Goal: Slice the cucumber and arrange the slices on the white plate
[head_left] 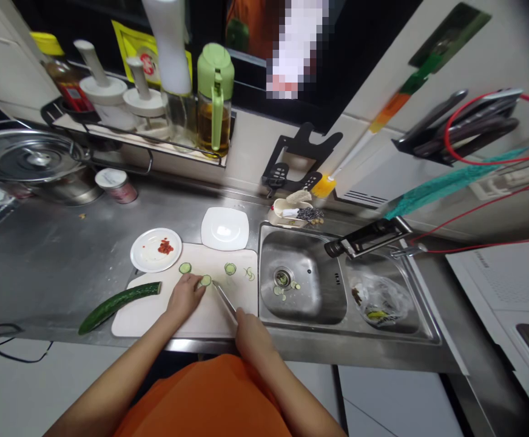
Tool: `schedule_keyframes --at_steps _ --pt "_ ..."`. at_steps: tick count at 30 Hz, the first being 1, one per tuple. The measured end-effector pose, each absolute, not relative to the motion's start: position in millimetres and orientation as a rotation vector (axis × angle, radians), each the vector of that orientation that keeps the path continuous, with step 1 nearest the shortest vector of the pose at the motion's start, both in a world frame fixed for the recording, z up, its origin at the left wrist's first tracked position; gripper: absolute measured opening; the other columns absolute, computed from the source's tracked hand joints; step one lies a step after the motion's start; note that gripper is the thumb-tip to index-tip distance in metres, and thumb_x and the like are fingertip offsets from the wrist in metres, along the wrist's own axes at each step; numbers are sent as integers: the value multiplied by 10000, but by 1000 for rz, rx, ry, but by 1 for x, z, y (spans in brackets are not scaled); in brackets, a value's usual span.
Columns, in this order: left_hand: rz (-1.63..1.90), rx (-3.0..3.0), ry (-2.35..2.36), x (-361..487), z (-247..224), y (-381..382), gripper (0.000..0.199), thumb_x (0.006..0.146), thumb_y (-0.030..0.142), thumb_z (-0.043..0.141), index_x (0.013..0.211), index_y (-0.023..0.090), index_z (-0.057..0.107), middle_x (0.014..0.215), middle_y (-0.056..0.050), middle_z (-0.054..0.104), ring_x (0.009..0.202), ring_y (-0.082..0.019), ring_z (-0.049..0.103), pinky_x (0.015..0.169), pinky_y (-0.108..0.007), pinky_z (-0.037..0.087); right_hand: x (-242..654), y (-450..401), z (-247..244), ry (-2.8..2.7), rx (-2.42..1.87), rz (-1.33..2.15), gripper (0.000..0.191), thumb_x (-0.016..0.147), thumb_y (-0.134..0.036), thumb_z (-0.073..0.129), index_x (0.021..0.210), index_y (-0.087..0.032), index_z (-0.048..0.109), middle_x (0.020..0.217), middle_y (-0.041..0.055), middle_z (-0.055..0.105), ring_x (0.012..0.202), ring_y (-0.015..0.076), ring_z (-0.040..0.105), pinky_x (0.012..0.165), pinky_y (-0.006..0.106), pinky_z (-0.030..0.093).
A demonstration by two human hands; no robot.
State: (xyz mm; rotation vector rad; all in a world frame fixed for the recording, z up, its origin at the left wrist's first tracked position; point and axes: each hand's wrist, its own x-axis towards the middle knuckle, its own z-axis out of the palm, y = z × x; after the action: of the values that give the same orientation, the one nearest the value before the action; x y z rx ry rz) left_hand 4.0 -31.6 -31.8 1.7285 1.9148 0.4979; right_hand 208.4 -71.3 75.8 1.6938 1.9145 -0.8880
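Observation:
My left hand is over the white cutting board, its fingertips closed on the edge of a cucumber slice. In my right hand is a knife, its tip touching or close beside that slice. Another slice lies just above my left hand, and one more is farther right. Thin green strips lie near the board's right edge. A long cucumber with one cut end rests across the board's left edge.
Behind the board stand a plate with red bits and a white square plate. To the right is a sink with slices near its drain, then a basin holding a plastic bag. Bottles and jars line a rack.

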Motion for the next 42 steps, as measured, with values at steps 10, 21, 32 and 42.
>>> schedule_keyframes --at_steps 10,21,32,42 --pt "589 1726 1899 3 -32 -31 271 775 306 549 980 174 668 906 -67 637 878 -201 593 845 -309 462 186 -65 75 2003 1626 -856 396 835 -8 320 1181 -142 459 996 141 642 964 235 614 736 301 446" --pt "632 1743 1901 1 -40 -32 271 773 315 546 976 183 668 910 -63 644 881 -206 599 850 -322 467 182 -63 78 1959 1638 -882 380 848 -23 317 1176 -151 460 985 132 644 977 239 612 724 296 453" --pt "604 1720 1908 2 -40 -31 277 770 308 545 984 178 664 946 -73 648 913 -210 597 877 -321 457 178 -65 73 2024 1640 -882 386 851 -29 316 1196 -118 466 1012 154 632 1037 234 581 810 309 428" --pt "504 1652 1918 5 -22 -21 194 711 237 585 881 169 651 886 -67 642 888 -203 586 823 -299 442 200 -75 83 1924 1647 -901 363 835 -21 333 1125 -151 509 994 140 638 999 242 605 730 289 434"
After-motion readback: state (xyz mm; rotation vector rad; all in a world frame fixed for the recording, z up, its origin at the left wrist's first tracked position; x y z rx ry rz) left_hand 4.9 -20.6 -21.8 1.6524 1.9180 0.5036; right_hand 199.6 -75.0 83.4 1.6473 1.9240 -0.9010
